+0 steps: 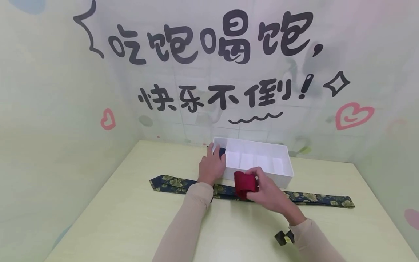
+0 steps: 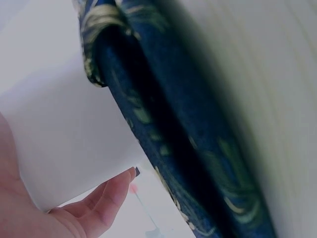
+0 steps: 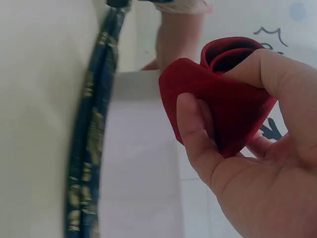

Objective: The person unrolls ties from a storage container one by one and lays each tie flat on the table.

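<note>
My right hand [image 1: 266,193] pinches a rolled red necktie [image 1: 244,183] between thumb and fingers, in front of the white divided box [image 1: 276,179]. In the right wrist view, the coiled end of the roll shows beside the thumb. My left hand [image 1: 212,166] holds the box's left front corner, its fingers along the left end. A dark navy roll [image 1: 222,152] sits in the leftmost compartment, partly hidden by that hand. A navy necktie with yellow-green flowers [image 1: 312,197] lies lengthwise across the table, passing below both hands.
The box stands near the back wall, with several compartments to the right of the navy roll. A small dark patterned piece [image 1: 280,238] lies by the right sleeve [image 1: 311,240]. Patterned walls with black lettering enclose the pale table [image 1: 131,222] at the back and sides.
</note>
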Motion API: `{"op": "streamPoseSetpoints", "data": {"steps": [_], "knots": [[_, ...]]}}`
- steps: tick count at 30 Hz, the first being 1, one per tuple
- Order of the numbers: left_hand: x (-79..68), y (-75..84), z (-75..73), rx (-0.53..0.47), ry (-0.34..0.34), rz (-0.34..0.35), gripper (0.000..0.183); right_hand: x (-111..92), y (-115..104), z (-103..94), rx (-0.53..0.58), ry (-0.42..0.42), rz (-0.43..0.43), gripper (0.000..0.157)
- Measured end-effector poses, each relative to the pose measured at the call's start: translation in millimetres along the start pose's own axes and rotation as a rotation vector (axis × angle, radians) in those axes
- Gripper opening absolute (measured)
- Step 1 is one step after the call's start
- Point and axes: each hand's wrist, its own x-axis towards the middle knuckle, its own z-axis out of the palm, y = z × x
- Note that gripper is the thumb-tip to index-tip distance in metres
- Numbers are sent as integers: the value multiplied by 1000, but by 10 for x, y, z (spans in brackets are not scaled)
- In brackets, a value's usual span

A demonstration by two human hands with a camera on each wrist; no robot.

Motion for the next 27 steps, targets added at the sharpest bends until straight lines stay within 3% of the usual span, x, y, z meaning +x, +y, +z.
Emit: {"op": "streamPoseSetpoints", "data": {"steps": [8,16,27], "knots": [[19,-35,29,10,-1,-13,56,-197,132,284,5,-21,67,57],[17,-14,5,-6,3,-2,55,-265,280,523,48,-118,21,61],[23,2,22,18,-13,-8,56,-278,243,607,-59,-147,-16,56]]}}
